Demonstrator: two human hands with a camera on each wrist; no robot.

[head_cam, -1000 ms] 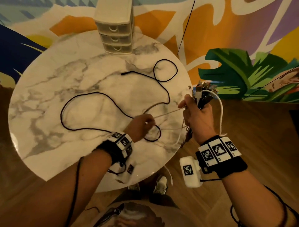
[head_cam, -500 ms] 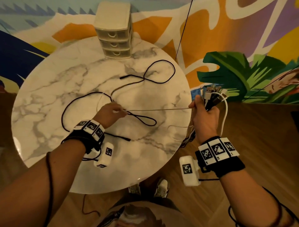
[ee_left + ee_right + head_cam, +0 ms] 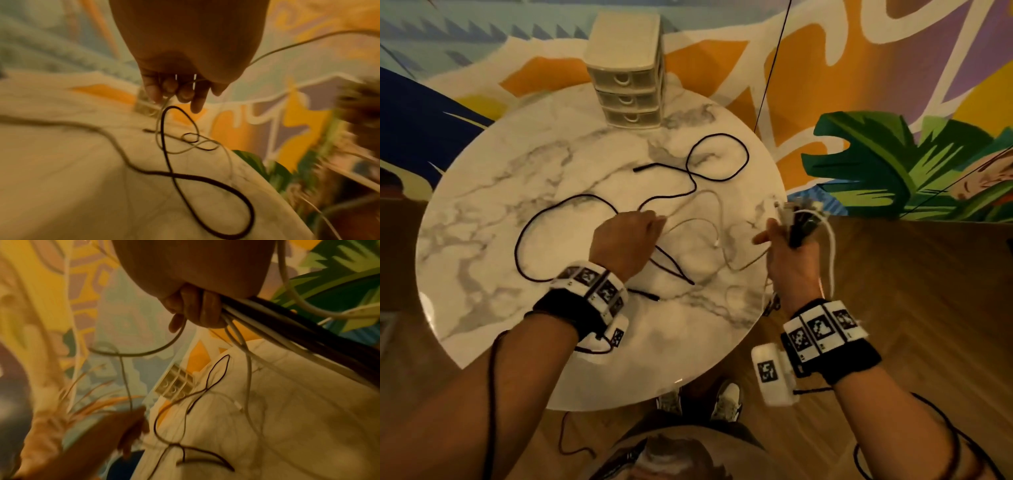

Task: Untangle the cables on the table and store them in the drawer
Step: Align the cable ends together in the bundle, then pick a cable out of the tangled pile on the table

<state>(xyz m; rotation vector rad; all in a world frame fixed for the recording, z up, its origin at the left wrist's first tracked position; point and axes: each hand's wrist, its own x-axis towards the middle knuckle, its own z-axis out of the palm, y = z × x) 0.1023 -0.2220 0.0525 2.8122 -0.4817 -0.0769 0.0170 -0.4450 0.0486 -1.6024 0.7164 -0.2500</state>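
A long black cable (image 3: 524, 240) winds in loops over the round marble table (image 3: 482, 274). A thin pale cable (image 3: 709, 219) curls slack between my two hands. My left hand (image 3: 631, 236) hovers over the table's middle and pinches that pale cable (image 3: 164, 104) in its fingertips. My right hand (image 3: 787, 246), at the table's right edge, grips a bundle of cable ends (image 3: 799, 219), black and white, plugs pointing up. The same bundle (image 3: 287, 331) runs out of my fist in the right wrist view. A small cream three-drawer unit (image 3: 628, 72) stands at the far edge, drawers closed.
Behind the table rises a painted mural wall (image 3: 893, 102). Wooden floor (image 3: 928, 308) lies to the right and below. My shoes (image 3: 726, 401) show under the near rim. A thick white cable (image 3: 832, 253) arcs from the bundle down past my right wrist.
The pale cable was stretched taut between my hands; now it lies slack in curls. My left hand moved right and farther onto the table, towards the right hand.
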